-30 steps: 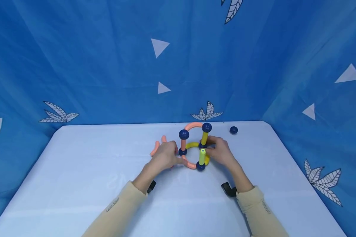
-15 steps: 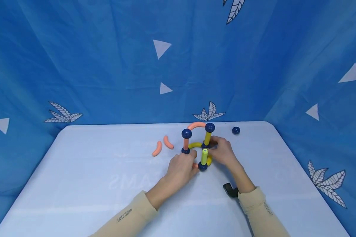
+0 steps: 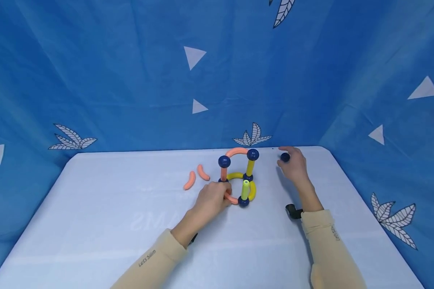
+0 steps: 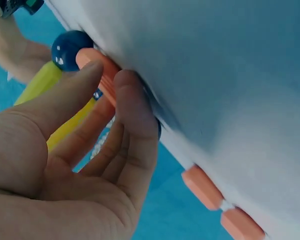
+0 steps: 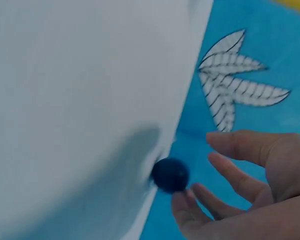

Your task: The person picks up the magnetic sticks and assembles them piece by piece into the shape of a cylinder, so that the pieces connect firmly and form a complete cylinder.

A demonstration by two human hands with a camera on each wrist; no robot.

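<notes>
A magnetic stick-and-ball structure stands on the table, with dark blue balls joined by orange, yellow and green sticks. My left hand pinches the curved orange stick low on its front side; in the left wrist view, thumb and fingertips lie on either side of this stick. A green stick stands upright on the front ball, its top end bare. At the back right, my right hand is around a loose dark blue ball, fingers spread. The right wrist view shows this ball near the fingertips, not gripped.
Two loose curved orange sticks lie left of the structure. A blue cloth backdrop rises behind the white table. Dark wrist camera parts show by the right wrist.
My right hand has left the structure and moved right and back to the loose ball. My left hand has moved right from beside the loose orange sticks onto the structure's front-left stick.
</notes>
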